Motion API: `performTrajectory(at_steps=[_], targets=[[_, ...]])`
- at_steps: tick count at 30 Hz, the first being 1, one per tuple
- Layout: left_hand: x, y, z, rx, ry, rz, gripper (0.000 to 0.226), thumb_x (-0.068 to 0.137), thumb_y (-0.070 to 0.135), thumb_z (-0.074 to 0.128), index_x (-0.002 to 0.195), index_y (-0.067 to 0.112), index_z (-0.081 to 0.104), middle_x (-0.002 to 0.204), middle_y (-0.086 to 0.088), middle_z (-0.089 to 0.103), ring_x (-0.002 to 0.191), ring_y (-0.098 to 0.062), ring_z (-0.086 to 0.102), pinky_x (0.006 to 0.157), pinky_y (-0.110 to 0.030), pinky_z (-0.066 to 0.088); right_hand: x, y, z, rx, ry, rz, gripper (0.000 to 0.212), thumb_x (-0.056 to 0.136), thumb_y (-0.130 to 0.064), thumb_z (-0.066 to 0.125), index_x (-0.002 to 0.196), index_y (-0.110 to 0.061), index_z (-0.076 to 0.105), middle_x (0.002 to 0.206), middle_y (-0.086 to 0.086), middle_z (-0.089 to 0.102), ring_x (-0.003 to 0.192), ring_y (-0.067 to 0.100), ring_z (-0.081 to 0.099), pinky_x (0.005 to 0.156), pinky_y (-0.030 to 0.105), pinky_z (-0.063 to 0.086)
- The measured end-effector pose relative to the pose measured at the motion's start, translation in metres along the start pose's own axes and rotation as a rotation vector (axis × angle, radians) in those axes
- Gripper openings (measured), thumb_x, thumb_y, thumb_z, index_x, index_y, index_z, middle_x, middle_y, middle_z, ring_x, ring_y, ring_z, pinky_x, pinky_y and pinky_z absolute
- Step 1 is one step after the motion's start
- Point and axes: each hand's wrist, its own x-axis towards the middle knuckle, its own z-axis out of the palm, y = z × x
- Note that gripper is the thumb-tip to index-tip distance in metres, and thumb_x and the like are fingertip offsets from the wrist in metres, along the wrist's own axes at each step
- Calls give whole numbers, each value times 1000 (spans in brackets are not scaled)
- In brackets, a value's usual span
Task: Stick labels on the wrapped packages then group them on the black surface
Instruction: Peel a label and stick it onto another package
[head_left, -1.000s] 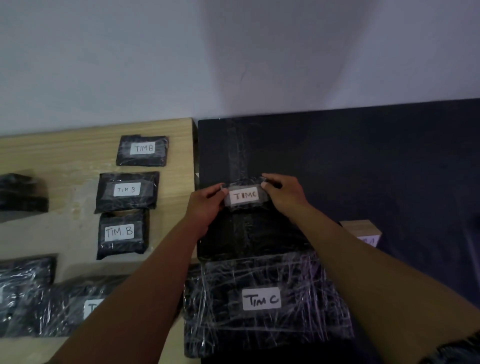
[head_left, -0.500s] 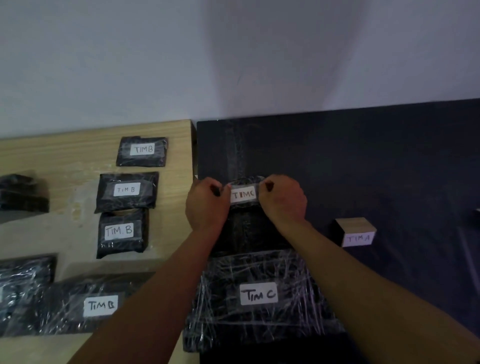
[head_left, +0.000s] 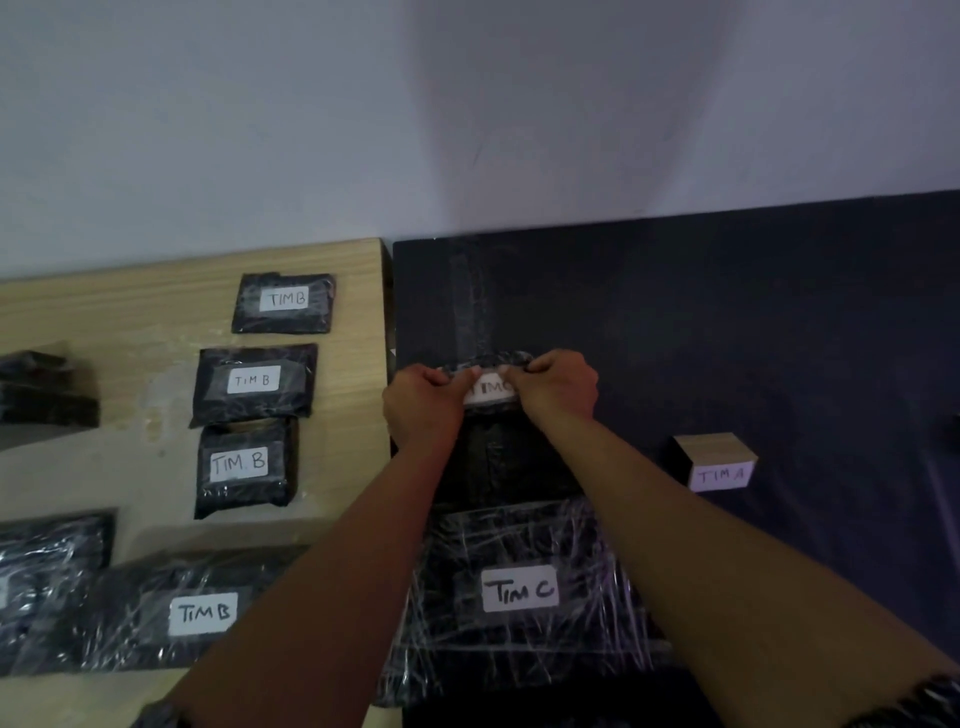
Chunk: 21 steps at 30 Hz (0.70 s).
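Observation:
A black wrapped package (head_left: 493, 457) lies on the black surface (head_left: 727, 322) near its left edge. A white "TIM C" label (head_left: 491, 391) sits on its far end. My left hand (head_left: 423, 400) and my right hand (head_left: 558, 387) both have curled fingers on the package's top edge, pinching at the label's two sides and partly covering it. A larger plastic-wrapped package (head_left: 519, 592) with a "TIM C" label lies just in front, under my forearms.
On the wooden table (head_left: 130, 312) lie three small black packages labelled "TIM B" (head_left: 283, 301) (head_left: 254, 382) (head_left: 241, 465) and a larger one (head_left: 202, 613). More dark packages sit at the far left. A small wooden block labelled "TIM A" (head_left: 719, 462) stands on the black surface.
Both hands closed in over the label, fingers curling onto the package's far edge. The thumbs now cover the label's ends.

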Motion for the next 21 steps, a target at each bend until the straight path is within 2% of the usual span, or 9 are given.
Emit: performTrajectory(at_steps=[4,8,13,15,18,21], targets=[[5,-6,2,-33,-47,5,36,74,50,79,67,17,66,69,2,66,74,-19,64,70,-29,48,5,1,-1,72,-6,61,26,75,-41,85,85,-18,77,94,4,75,93,20,69,87,33,57],[5,-13,-2,-94,-71,8,30,81,43,75,73,15,70,73,1,68,72,-17,63,67,-26,45,8,1,0,137,34,134,22,71,-38,88,78,-20,79,86,6,76,85,23,71,83,38,60],[2,-13,-6,-95,-89,-2,24,86,37,72,76,16,68,78,-1,69,76,-17,63,67,-22,39,6,3,-1,170,50,171,19,74,-34,86,82,-18,80,85,11,75,85,26,72,82,40,61],[1,-14,-9,-70,-90,32,19,88,32,69,77,16,68,83,-4,71,79,-19,64,68,-24,42,7,4,-1,166,51,164,19,77,-34,83,85,-17,80,88,12,75,86,27,72,83,40,60],[-1,-16,-10,-77,-66,64,17,84,31,73,79,17,66,81,-1,69,80,-19,65,74,-29,49,3,4,-2,116,36,129,26,79,-41,79,92,-17,80,96,11,74,92,26,71,85,35,59],[-7,-9,-9,-99,-13,28,35,70,43,84,79,17,63,75,4,66,71,-13,61,71,-26,47,-1,-2,-3,65,13,116,45,67,-50,85,95,-16,78,99,8,73,92,24,70,78,31,59]])
